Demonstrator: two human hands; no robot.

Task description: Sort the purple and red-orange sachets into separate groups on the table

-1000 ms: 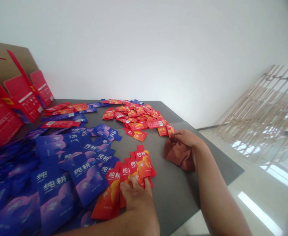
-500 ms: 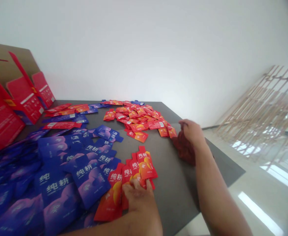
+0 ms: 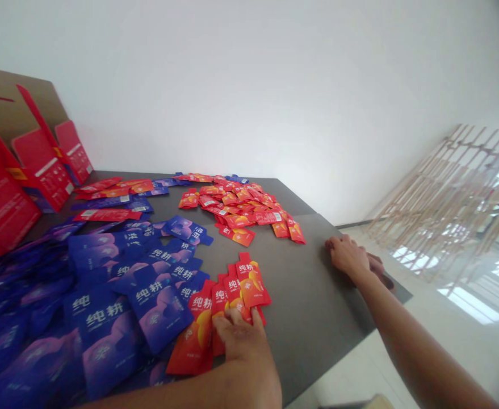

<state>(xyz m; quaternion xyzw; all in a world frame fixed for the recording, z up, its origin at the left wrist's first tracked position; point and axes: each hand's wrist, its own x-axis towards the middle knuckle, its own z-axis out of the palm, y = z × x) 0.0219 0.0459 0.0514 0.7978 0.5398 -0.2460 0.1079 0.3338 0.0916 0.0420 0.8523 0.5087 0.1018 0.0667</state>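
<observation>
My left hand [image 3: 244,341] rests on a fanned row of red-orange pouches [image 3: 253,284] with fruit pictures, its fingers spread over their lower ends. Blue-purple pouches [image 3: 155,309] lie in a large overlapping heap to the left of that hand. Near the table's right edge, my right hand [image 3: 349,258] is closed and pressed down on a soft brown cloth [image 3: 379,270]. Part of the cloth sticks out beyond the knuckles; the rest is hidden beneath the hand.
The dark grey table [image 3: 300,307] holds a pile of red pouches [image 3: 244,204] at the back. Red boxes [image 3: 40,170] with raised flaps stand at the left before a brown cardboard panel [image 3: 28,91]. Wooden lattice racks [image 3: 436,182] lean by the white wall [image 3: 296,102].
My right hand has moved right and toward the table edge, taking the brown cloth from beside the red pile. The left hand stays on the fanned pouches.
</observation>
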